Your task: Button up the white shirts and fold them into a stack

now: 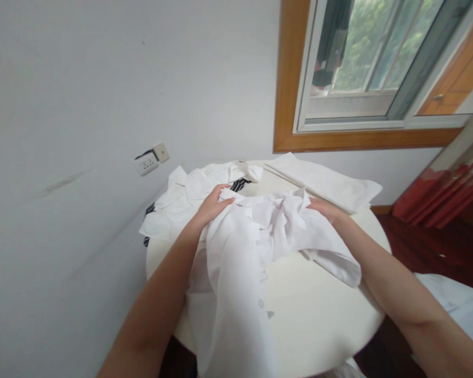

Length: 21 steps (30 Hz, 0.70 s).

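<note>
"Head view: what are the hands on?"

"A white shirt (236,252), thin and crumpled, with a row of small pale buttons down its front edge. It is bunched up on the round table (319,325), and one long panel trails toward the person and hangs over the near rim."

"How does the left hand (213,207) hold it?"

"Its fingers are curled tight over a fold at the far left top of the bunch, so the cloth is pinched in that hand."

"And the right hand (327,210)?"

"It lies against the right side of the bunch, where a sleeve spills down onto the tabletop. The fingers are buried in the folds, so I cannot tell whether they are clenched or loose."

"Where does the shirt sit relative to both?"

"Between them. The crumpled part spans from one hand to the other, and the rest drapes nearer the person, under the forearms."

"Any brand or label?"

"No writing is legible; the cloth is folded in on itself."

"What lies around it?"

"Just behind the left hand is a heap of white clothes (181,202) with a dark striped cloth (239,184) showing among them. Beyond the right hand a folded white garment (323,181) rests at the table's far edge. A wall socket (152,159) sits on the grey wall to the left, a wood-framed window (358,68) above."
</note>
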Each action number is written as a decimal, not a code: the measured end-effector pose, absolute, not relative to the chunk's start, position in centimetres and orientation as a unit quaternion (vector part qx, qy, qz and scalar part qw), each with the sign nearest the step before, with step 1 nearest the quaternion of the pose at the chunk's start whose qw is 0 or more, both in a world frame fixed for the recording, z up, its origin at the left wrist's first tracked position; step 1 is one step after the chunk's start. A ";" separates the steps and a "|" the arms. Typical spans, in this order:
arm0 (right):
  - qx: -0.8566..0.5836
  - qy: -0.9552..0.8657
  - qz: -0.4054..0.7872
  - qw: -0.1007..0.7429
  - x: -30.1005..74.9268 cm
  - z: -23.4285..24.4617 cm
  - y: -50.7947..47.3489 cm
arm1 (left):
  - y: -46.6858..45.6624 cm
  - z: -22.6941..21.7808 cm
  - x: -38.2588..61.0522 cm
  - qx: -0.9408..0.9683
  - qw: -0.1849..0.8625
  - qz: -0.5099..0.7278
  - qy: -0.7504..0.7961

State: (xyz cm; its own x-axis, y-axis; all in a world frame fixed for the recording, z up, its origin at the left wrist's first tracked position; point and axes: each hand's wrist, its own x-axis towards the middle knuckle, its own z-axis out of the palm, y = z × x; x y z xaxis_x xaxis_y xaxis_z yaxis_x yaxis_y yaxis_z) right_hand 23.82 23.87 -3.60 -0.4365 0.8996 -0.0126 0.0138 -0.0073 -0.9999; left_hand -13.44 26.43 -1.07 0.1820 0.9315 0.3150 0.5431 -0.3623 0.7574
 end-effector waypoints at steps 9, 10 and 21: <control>-0.547 -0.743 0.204 0.329 27.1 -1.7 25.2 | 25.8 -0.3 -17.0 0.805 0.303 0.127 0.494; -0.585 -0.742 0.131 0.299 27.1 -1.4 25.0 | 25.8 -0.1 -17.2 0.802 0.291 0.114 0.509; -0.660 -0.653 -0.265 0.261 24.6 -0.7 23.4 | 25.9 -0.5 -13.7 0.674 0.240 0.401 0.571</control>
